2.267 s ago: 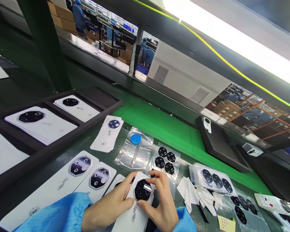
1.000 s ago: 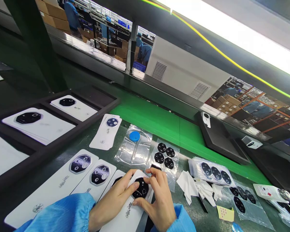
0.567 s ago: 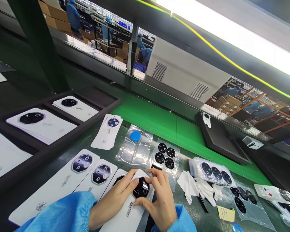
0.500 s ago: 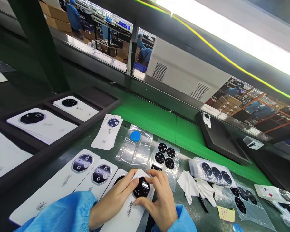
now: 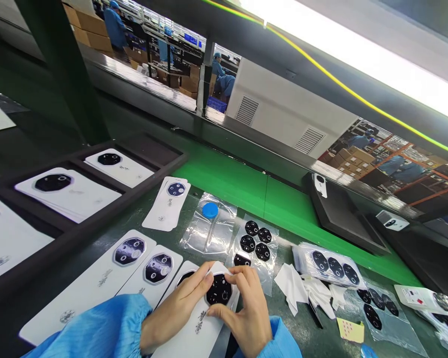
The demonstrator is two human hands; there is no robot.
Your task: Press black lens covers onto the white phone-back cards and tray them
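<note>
black octagonal lens plate (image 5: 219, 290) | three round openings | on white backing card (image 5: 189, 339)

The bright glint on the black camera-lens plate (image 5: 219, 290) has gone, baring its round openings, and the fingertips (image 5: 236, 273) of the right hand (image 5: 249, 313) have closed in at its 1 o'clock.

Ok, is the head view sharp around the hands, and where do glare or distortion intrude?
Head view: the left hand, right hand and black octagonal piece look sharp, without motion blur. The overhead light tube blows out white, glare marks the clear plastic bag, and the wide lens bends the long metal rail.
</note>
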